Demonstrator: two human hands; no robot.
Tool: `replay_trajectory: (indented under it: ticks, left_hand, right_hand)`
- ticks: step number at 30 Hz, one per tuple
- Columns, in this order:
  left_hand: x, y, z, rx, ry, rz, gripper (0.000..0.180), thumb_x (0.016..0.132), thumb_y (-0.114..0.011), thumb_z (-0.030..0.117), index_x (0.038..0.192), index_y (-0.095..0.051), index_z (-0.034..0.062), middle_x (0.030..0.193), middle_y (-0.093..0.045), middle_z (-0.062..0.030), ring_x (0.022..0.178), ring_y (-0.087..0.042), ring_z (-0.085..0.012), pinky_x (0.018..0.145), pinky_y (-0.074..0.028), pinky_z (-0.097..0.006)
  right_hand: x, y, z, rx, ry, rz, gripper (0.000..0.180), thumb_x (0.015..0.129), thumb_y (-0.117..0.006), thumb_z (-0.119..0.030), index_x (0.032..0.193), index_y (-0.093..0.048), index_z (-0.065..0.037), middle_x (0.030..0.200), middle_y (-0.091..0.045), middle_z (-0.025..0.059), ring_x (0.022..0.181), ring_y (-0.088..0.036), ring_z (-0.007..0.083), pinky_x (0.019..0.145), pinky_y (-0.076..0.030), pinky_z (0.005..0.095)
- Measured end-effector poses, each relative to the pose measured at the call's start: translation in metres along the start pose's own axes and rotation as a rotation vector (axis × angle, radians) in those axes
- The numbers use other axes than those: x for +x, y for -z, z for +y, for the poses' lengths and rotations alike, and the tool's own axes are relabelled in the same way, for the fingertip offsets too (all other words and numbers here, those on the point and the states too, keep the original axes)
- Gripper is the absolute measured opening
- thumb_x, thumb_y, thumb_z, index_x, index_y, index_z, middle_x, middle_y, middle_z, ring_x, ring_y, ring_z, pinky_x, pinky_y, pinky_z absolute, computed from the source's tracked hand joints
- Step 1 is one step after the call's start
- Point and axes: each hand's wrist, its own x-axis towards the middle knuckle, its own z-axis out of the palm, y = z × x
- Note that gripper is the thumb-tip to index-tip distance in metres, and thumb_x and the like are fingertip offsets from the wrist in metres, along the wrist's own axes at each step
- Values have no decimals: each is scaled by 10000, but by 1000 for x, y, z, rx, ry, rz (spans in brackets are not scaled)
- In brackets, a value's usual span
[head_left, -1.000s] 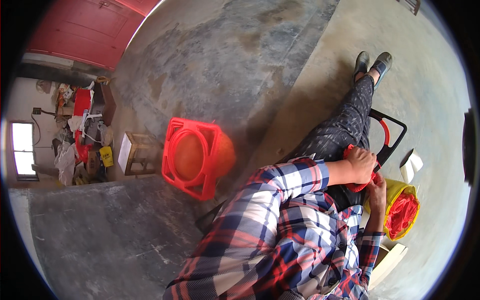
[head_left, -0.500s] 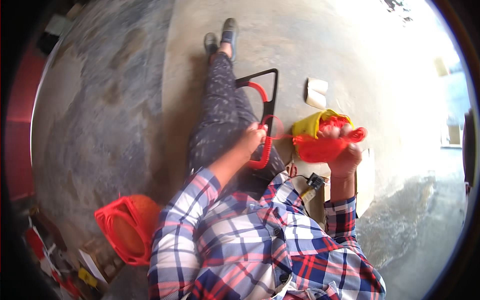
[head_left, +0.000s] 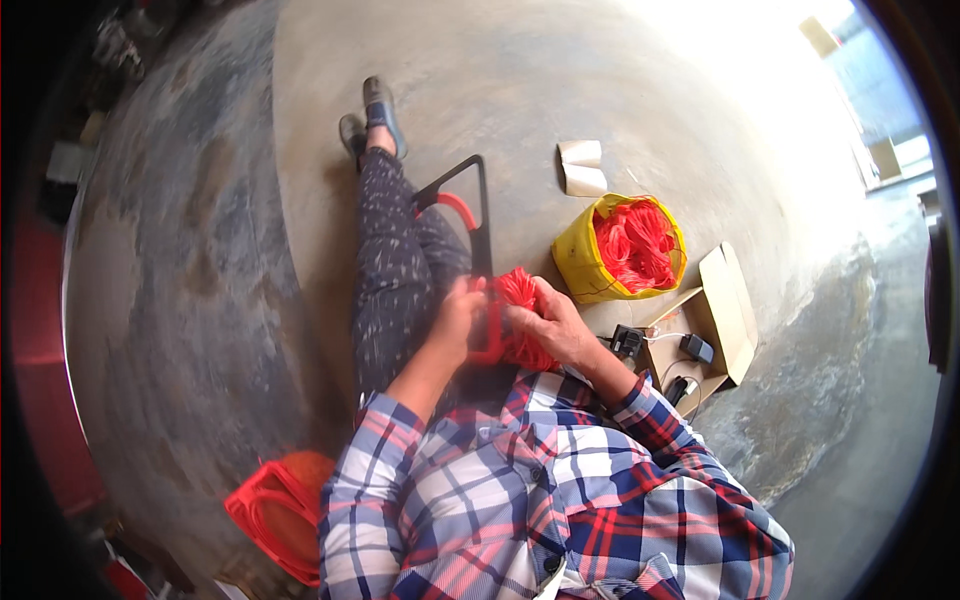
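A bundle of red cord (head_left: 520, 318) is gripped by both hands (head_left: 505, 322) mid-winding beside the black frame (head_left: 478, 215), so steady tension is probably needed next.

Your right hand (head_left: 550, 325) covers much of the red cord bundle (head_left: 520, 300); left hand (head_left: 458, 318) fingertips hidden behind it. Orange crate (head_left: 280, 515) partly behind your sleeve.

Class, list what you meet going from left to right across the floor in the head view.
Red plastic crate → left hand → right hand → yellow bag of red cord → open cardboard box.
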Motion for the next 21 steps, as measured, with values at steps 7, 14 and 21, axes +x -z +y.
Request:
replay_trajectory:
  ticks: [7, 14, 21]
  left_hand:
    - [12, 13, -12, -96, -10, -20, 213, 727, -473, 71, 934, -523, 71, 807, -513, 0, 691, -462, -105, 698, -398, -227]
    - [-11, -25, -6, 1172, -955, 359, 555, 717, -588, 33, 1248, -443, -36, 1153, -485, -223, 1075, -478, -377, 981, -397, -444]
    - [-54, -66, 21, 1037, -1006, 0, 193, 723, -688, 31, 896, -603, 47, 795, -616, -93, 751, -616, -273, 703, -480, -378]
  right_hand:
    - [-27, -17, -52, 105, 68, -187, 395, 787, -526, 52, 1176, -539, -18, 958, -606, -14, 868, -554, 56, 784, -483, 241]
    - [-40, 60, -84, -1, 351, 157, 260, 784, -571, -42, 1043, -577, -21, 890, -645, 53, 751, -591, 108, 660, -481, 253]
    - [-78, 184, -177, 569, 854, 430, 161, 986, -477, -204, 992, -488, -44, 732, -379, -16, 617, -348, 106, 567, -308, 263]
